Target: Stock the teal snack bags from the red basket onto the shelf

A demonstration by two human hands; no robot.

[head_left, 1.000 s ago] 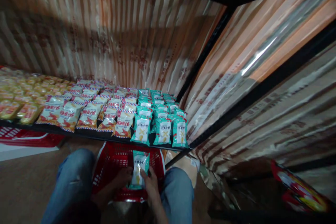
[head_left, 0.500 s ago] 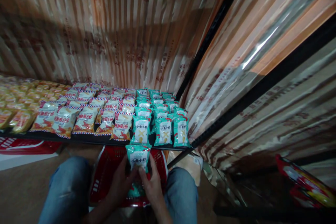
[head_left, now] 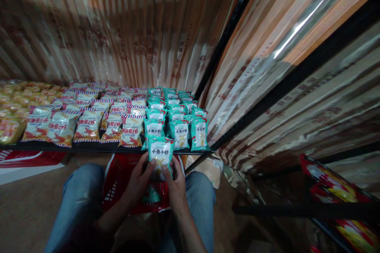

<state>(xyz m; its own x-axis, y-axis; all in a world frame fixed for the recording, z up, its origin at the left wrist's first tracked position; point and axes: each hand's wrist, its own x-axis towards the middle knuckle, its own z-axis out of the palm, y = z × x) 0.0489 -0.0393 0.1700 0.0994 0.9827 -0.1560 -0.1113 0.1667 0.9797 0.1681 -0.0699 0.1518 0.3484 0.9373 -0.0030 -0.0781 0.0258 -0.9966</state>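
Observation:
A teal and white snack bag (head_left: 160, 153) is held upright between my two hands, its printed front facing me. My left hand (head_left: 142, 174) grips its left side with the thumb across the front. On the other side my right hand (head_left: 175, 181) closes round the right edge, thumb also in front. The bag stands just before the edge of a black shelf (head_left: 103, 148), overlapping the front row of matching teal bags (head_left: 180, 131). Below my hands is a red basket (head_left: 114, 182) with another teal bag (head_left: 152, 194) in it, partly hidden.
Left of the teal bags stand rows of white snack bags (head_left: 87, 124) with striped edges, then yellow packs (head_left: 12, 128). A black post (head_left: 219, 51) and slanted bar (head_left: 267, 99) border the right. Red packets (head_left: 335, 189) lie lower right. My knees flank the basket.
Both hands have raised the teal bag from above the basket toward the shelf edge, and more of its front shows. The view has shifted slightly, so the shelf sits higher in the picture.

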